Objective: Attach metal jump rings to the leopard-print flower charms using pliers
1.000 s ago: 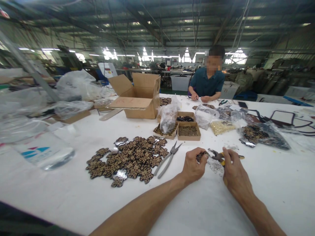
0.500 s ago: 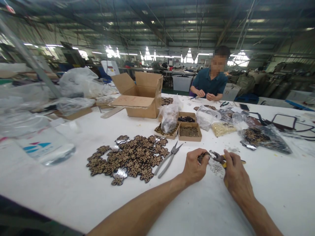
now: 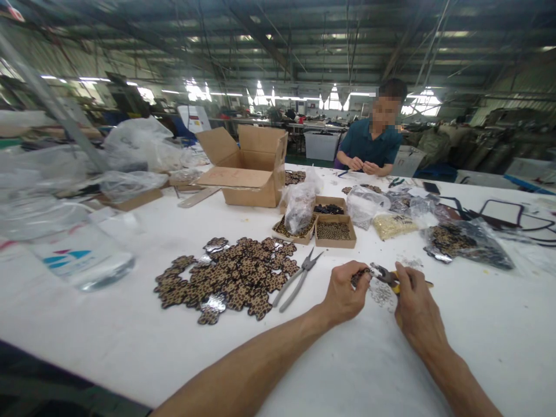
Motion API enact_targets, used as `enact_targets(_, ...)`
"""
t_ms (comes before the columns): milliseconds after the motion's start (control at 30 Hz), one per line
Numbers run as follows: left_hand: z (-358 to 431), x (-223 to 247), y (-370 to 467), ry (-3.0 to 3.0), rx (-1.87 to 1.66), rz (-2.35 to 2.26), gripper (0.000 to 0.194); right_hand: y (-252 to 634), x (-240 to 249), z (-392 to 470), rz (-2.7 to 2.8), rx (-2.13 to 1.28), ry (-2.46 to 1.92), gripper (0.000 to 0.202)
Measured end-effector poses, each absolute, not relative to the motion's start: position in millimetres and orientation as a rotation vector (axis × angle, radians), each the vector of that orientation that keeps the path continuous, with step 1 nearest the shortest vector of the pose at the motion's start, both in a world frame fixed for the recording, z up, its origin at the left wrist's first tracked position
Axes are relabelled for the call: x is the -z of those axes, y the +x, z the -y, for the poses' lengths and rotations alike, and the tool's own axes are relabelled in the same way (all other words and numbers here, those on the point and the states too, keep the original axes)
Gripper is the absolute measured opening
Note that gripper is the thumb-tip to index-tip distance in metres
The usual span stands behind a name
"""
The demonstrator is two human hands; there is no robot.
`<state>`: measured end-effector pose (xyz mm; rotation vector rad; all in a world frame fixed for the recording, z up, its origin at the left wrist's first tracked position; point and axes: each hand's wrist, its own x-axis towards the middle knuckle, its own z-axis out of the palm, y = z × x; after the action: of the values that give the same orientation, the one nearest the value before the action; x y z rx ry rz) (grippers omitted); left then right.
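Between the fingertips of my left hand (image 3: 347, 292) is a leopard-print piece (image 3: 357, 278), mostly covered by the fingers. My right hand (image 3: 414, 307) is closed round yellow-handled pliers (image 3: 386, 275), whose jaws point left and meet the edge of that piece. Whether the jaws grip a small ring there is too small to tell. Below the jaws, small metal rings (image 3: 382, 295) lie scattered on the white table (image 3: 330, 370). Left of my hands spreads a heap of leopard-print, bear-shaped pieces (image 3: 234, 272). Grey long-nosed pliers (image 3: 297, 280) lie beside the heap, their tips apart.
Beyond the heap stand an open cardboard box (image 3: 252, 185) and small trays of metal parts (image 3: 335, 231). Plastic bags (image 3: 478, 243) lie at the right, and a large clear water bottle (image 3: 82, 249) lies at the left. A co-worker (image 3: 373, 145) sits across the table, hands together.
My hands keep almost the same pose, with the pliers' jaws still at the leopard-print piece. The whole view has shifted very slightly.
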<state>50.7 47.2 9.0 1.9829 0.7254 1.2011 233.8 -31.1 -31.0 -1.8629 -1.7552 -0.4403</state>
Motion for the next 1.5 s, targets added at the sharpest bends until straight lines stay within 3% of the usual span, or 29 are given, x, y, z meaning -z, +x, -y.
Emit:
enact_targets(733,-49,-9,51,2.091,-1.258,-0.655,0.014,246,41,24,1.764,0.593,-1.881,0.073)
enact_targets(1200,-49,-7,51,2.079,-1.221,-0.692,0.013,233,13,31,1.699,0.775,-1.984,0.036)
enact_targets(1500,-51,-8,49,2.095,-1.176,-0.709,0.012,243,25,27,1.830,0.603,-1.897,0.050)
